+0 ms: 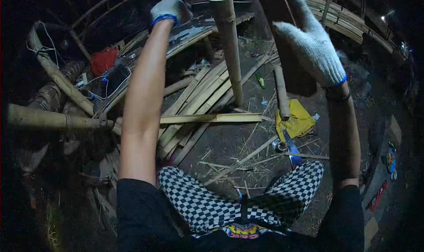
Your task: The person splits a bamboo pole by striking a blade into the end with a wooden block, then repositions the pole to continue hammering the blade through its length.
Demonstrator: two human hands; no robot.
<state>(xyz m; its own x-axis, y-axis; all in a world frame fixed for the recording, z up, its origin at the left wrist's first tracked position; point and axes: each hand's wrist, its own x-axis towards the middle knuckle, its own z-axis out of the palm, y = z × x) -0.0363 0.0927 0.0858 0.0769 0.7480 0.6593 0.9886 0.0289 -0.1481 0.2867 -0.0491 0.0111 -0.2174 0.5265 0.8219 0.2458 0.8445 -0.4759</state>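
Both arms (143, 97) stretched forward, elbows nearly straight. Left hand (171, 11) (gloved, like the other) balled into a fist; right hand (314, 51) unfurled, thumb splayed.

Dirt ground (221, 139): split bamboo strips (198, 99) piled, 1 yellow cloth (300, 116), scattered slivers (247, 161).

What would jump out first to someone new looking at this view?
Probably the black-and-white checkered trousers at the bottom centre, and the hollow bamboo tube standing tall at the top centre, between the gloved left hand and right hand. Right of centre, the bright yellow cloth also stands out against the dark surroundings.
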